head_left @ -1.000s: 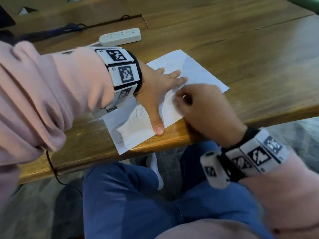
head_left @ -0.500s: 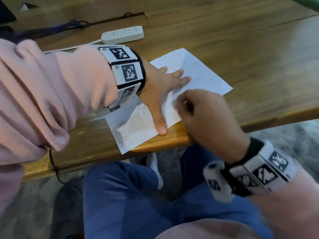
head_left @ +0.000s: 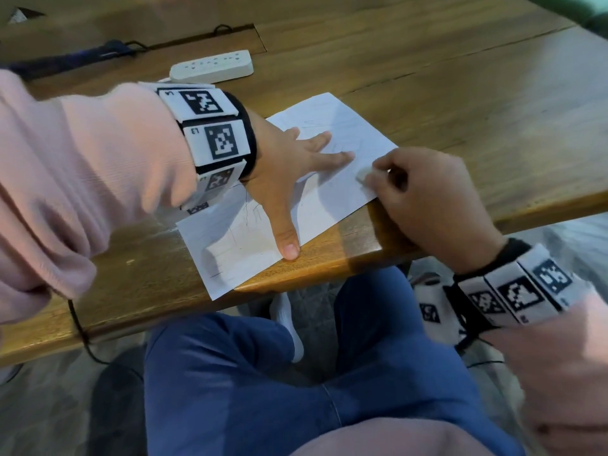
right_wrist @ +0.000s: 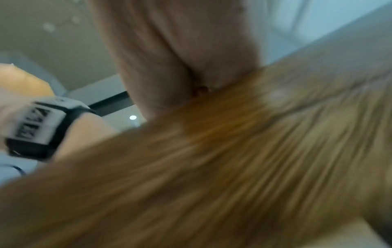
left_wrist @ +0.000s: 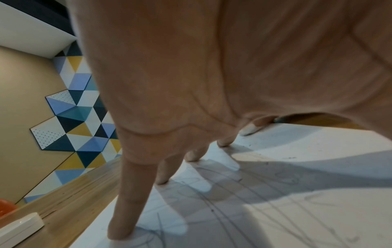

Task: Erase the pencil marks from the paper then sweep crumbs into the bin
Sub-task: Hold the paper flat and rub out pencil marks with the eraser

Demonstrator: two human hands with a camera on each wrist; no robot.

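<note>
A white sheet of paper [head_left: 332, 199] with faint pencil lines lies at the near edge of the wooden table [head_left: 460, 93]. My left hand [head_left: 292, 179] lies flat on it, fingers spread and thumb pointing at the table edge. The left wrist view shows those fingertips [left_wrist: 120, 233] pressed on the paper [left_wrist: 297, 209] among pencil strokes and small crumbs. My right hand [head_left: 411, 192] pinches a small white eraser [head_left: 362, 176] and presses it on the paper's right part. The same eraser [left_wrist: 250, 130] shows beyond the left fingers. The right wrist view is blurred.
A white power strip [head_left: 212, 65] lies behind the paper, and a dark strap [head_left: 75, 57] at the far left. An orange object [left_wrist: 5, 209] sits at the edge of the left wrist view. My blue-trousered legs [head_left: 263, 373] are below the table edge.
My right hand with the eraser has slid to the right across the paper, away from the left fingertips. The left hand stays flat on the sheet.
</note>
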